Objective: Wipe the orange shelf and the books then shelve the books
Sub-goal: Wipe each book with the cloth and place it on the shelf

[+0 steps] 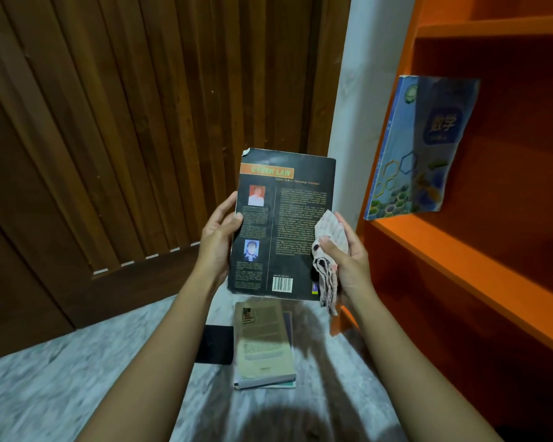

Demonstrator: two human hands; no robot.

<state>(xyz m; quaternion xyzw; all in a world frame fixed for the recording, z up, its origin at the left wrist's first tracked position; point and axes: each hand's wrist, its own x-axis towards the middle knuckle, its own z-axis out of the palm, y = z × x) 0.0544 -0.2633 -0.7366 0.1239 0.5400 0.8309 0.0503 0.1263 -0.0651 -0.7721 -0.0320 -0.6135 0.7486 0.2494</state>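
- The black book is held upright in the air with its back cover toward the camera, in front of the wooden door and just left of the orange shelf.
- The book is gripped at its left edge by the left hand, thumb on the cover and fingers hidden behind it.
- A striped cloth is clenched in the right hand and pressed against the right edge of the cover. Whether the book is also borne by this hand cannot be told.
- The step in hand is judged to be the wiping of this book.
- The cloth should be drawn across the cover in overlapping strokes, from one edge to the other, so that dust is carried off the book and not into the pages.
- The book should be braced firmly by the left hand against the pressure of the cloth.
- The worn upper-left corner should be passed over lightly, as it is likely to catch.
- The book should then be turned so that the other cover, the spine and the page edges are wiped as well.
- A blue book is already placed on the shelf, tilted. The black book is best set beside it once wiped.
- A stack of books is laid on the floor below the hands and is judged to await the same treatment.
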